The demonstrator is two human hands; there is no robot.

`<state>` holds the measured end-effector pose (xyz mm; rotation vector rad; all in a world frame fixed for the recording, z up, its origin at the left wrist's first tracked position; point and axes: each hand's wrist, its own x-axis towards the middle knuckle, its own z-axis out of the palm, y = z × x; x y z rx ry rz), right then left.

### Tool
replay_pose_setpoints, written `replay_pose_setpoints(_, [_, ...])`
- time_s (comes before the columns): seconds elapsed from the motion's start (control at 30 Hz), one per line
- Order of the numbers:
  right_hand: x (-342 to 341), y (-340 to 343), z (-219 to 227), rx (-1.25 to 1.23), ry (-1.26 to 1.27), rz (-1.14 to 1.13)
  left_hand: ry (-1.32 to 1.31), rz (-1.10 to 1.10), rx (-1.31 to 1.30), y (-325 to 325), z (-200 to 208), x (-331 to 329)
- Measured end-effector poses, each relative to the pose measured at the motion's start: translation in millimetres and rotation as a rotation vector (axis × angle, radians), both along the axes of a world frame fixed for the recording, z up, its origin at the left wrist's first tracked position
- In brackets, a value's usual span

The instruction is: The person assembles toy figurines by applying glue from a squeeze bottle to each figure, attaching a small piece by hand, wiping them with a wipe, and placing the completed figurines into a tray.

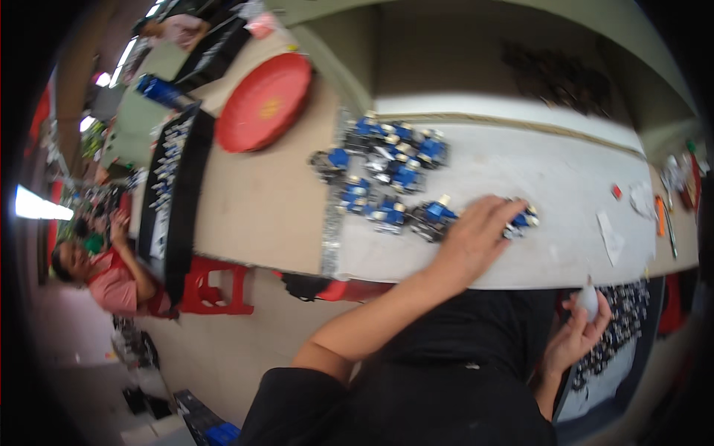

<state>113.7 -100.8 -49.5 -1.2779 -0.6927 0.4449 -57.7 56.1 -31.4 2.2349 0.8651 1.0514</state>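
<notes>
My left hand [473, 236] reaches over the white table top [550, 260], its fingers bent down on a small blue, black and silver part [528, 218] with a cream-coloured end. The fingers partly cover that part. In my right hand [574, 343], low beside the table's front edge, is a pale grey bulb-shaped squeeze bottle [587, 300], its thin nozzle pointing up. Just left of my left hand sits a similar blue and black part [433, 217]. Several more such parts [394, 152] form a loose cluster farther left.
A tray of many small dark parts [610, 327] stands at the lower right. A red round basin [264, 102] and a black tray of parts [175, 186] are at left, near a seated person [111, 275]. An orange-handled tool [660, 215] lies right of a white scrap [610, 236].
</notes>
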Motion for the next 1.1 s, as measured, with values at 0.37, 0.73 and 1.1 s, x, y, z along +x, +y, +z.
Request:
replay_pose_setpoints(0.37, [-16.1, 16.9, -0.7, 0.068, -0.088, 0.032, 0.050, -0.033, 0.038, 6.8, -0.7, 0.0])
replay_pose_setpoints(0.73, [-20.9, 43.2, -8.2, 0.195, -0.369, 0.138, 0.061, -0.046, 0.065, 1.9, -1.6, 2.1])
replay_pose_setpoints(1.1, [-24.7, 50.4, -14.8, 0.195, -0.430, 0.188, 0.049, -0.038, 0.053, 3.3, -0.9, 0.8])
